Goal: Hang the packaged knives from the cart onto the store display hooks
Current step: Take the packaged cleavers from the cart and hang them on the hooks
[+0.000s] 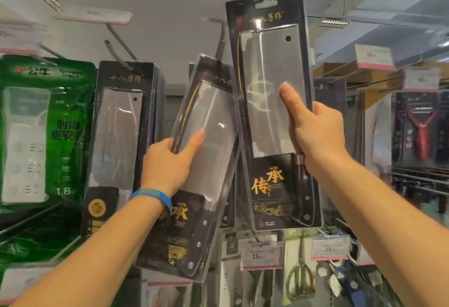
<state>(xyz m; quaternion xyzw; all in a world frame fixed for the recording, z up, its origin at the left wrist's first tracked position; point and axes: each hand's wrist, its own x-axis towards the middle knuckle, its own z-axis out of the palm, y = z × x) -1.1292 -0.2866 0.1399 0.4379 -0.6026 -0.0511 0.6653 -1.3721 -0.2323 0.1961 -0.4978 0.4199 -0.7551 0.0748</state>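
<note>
With a hung stack (119, 124) already left of the centre hook (220, 39), the left hand (170, 163) grips a tilted packaged knife (211, 185) just below that hook, while the right hand (318, 134) clasps an upright packaged knife (267, 63) just right of it, unhung.

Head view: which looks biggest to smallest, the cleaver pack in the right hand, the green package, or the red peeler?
Cleaver pack, nearest the camera
Green package, cut off at the edge
Red peeler
</note>
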